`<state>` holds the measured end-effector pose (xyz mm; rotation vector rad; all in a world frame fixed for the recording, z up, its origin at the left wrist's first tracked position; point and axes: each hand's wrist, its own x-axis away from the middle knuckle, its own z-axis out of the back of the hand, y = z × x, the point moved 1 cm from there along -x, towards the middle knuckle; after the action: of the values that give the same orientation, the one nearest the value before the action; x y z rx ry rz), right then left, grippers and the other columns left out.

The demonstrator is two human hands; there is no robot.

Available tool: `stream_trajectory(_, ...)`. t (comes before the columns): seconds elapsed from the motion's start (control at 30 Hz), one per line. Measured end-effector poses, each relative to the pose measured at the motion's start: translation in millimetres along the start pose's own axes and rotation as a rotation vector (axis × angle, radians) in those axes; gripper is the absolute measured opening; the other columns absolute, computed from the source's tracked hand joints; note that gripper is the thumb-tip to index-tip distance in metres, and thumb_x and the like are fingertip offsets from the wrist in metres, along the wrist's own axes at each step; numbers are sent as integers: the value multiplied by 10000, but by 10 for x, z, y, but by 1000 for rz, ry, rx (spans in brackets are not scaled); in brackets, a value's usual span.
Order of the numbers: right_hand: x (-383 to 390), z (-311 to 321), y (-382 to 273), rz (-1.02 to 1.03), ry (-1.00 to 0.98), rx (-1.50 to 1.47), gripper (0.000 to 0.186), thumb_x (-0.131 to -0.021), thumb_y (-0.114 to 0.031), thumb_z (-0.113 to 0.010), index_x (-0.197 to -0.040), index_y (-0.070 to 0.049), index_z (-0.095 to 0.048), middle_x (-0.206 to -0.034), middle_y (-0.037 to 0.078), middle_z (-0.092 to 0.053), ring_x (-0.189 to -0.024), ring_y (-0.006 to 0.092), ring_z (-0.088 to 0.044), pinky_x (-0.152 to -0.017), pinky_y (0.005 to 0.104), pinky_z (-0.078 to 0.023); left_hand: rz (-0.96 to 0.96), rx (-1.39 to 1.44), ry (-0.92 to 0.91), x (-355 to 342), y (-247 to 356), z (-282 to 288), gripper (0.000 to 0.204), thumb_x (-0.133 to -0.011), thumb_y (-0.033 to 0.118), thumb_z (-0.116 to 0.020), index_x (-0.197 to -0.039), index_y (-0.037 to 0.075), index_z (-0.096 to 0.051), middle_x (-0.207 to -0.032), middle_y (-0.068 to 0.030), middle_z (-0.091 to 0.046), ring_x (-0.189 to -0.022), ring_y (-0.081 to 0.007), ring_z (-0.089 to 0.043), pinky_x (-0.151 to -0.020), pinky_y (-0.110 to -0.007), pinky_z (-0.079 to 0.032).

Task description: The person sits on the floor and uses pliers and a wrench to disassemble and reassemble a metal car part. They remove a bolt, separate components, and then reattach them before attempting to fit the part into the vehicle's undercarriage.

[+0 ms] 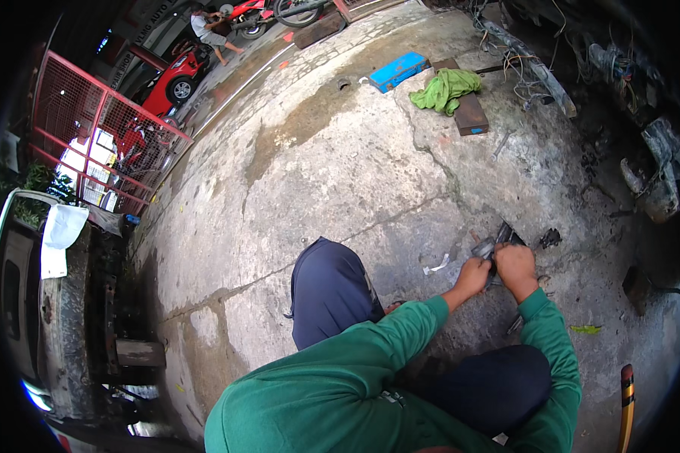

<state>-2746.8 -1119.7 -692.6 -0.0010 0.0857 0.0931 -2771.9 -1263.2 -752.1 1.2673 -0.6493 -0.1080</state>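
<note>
On the near right of the concrete floor (317,166), we have our hands close together. Our left hand (472,276) is curled round a grey metal part (483,248); our right hand (515,270) is bent just beside it, though we cannot tell whether its hidden fingers grip anything. A white scrap (436,265) lies left of our hands, a dark clump (550,238) to their right. Farther away, we see a green cloth (444,89) draped over a dark box (471,117), near a blue case (397,72).
</note>
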Motion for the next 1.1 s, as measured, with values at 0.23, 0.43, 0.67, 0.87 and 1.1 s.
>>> stream_trajectory(0.23,7,18,32,7,20,-40,109,-857,-152,-600,-842,-88,-687,-784,113,-723,-716,274,-729,-659,410,-572,65,36,-23,-14,40,-8,363,-983,249,-500,-887,-75,-632,-655,-172,-623,-461,-270,-634,-395,-392,-501)
stream_trajectory(0.43,4,60,-31,0,28,-38,101,-853,-143,-603,-859,-89,-687,-800,116,-719,-718,278,-730,-654,405,-575,61,48,-3,18,24,-2,364,-983,244,-505,-886,-80,-639,-665,-171,-621,-452,-278,-627,-388,-392,-502)
stream_trajectory(0.67,-2,29,-4,-17,-7,-25,108,-853,-135,-602,-878,-80,-691,-819,121,-720,-724,282,-733,-657,410,-576,127,54,8,-1,102,-35,363,-974,248,-521,-879,-79,-647,-660,-177,-617,-432,-284,-611,-369,-392,-489)
stream_trajectory(0.87,-39,-3,1,-16,14,-64,110,-853,-136,-605,-884,-83,-696,-832,120,-721,-723,278,-734,-659,409,-575,125,102,13,-16,46,-14,372,-976,254,-520,-863,-74,-656,-648,-158,-618,-426,-267,-597,-356,-380,-468)
stream_trajectory(1.1,-29,68,-42,-18,7,-46,121,-859,-142,-604,-871,-82,-708,-846,119,-730,-742,278,-739,-668,414,-579,142,134,-13,-29,17,4,363,-974,253,-521,-857,-58,-668,-643,-147,-619,-418,-250,-583,-350,-373,-450)
